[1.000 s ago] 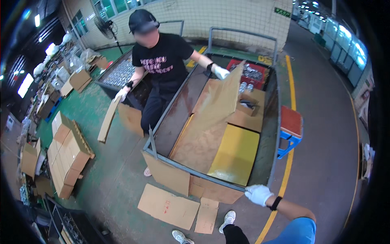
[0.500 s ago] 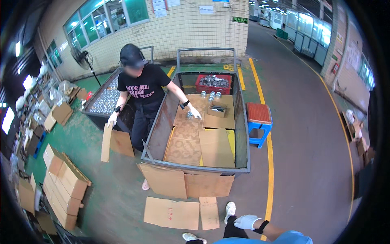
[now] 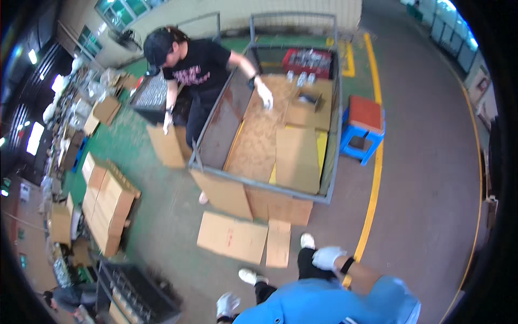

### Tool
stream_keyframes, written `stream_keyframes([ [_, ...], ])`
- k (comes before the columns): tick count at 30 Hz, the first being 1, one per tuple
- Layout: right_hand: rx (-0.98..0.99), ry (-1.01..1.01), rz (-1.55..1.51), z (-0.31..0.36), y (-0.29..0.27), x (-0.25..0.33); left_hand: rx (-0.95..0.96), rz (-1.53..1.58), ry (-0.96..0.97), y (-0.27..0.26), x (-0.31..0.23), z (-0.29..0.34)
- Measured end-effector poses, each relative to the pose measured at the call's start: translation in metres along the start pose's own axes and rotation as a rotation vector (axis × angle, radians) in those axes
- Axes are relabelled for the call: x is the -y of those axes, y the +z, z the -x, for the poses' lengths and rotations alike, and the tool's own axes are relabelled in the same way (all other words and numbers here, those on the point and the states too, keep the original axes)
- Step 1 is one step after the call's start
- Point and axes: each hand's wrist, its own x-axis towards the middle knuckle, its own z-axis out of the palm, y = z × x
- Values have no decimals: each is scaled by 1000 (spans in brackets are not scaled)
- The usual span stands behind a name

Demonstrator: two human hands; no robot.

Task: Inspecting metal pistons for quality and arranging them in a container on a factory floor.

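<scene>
My left hand (image 3: 227, 304), in a white glove, hangs low beside my blue shirt. Its fingers look loose and hold nothing I can see, though the picture is a bit smeared. My right hand (image 3: 328, 258), also gloved white, rests by my dark-trousered thigh, fingers extended, with nothing in it. Two flattened cardboard sheets, a wide one (image 3: 232, 237) and a narrow one (image 3: 278, 244), lie on the floor before my feet. Beyond them stands a grey metal cart (image 3: 264, 186), with cardboard leaning on its near side.
A person (image 3: 199, 70) in black reaches into the cart with a gloved hand. Inside are a red crate (image 3: 307, 63) of metal parts and a small cardboard box (image 3: 306, 102). A blue stool (image 3: 361, 127) stands right; stacked cartons (image 3: 108, 202) left. Another person (image 3: 73, 298) is at lower left.
My view has turned leftward and down, bringing my left hand and a dark bin into sight. The other person's left hand has risen slightly within the cart; their right hand has let go of a cardboard piece.
</scene>
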Motion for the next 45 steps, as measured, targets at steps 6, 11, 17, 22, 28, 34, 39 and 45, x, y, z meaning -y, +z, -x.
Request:
stream_keyframes([
  [6, -334, 122, 60, 34, -74, -149, -232, 1267, -685, 33, -206, 29],
  [11, -385, 396, -4, 30, 5, -358, -369, 1158, -388, 100, -241, 40],
  [17, 95, 430, 340, 47, 1, -443, -646, 1641, -596, 197, -307, 31],
  [22, -272, 277, 218, 57, -179, -349, -302, 2435, 147, 376, -338, 20],
  [28, -563, -302, 281, -50, -372, -291, -511, 1935, -868, 365, -449, 18],
  [34, -207, -271, 625, -225, -509, -233, -523, 2077, -764, 328, -602, -146],
  [39, -153, -39, 800, -352, -538, -233, -508, 2229, -943, 207, -753, -248],
  [45, 23, 167, 695, -480, -506, -290, -512, 2453, -1105, 227, -854, -330],
])
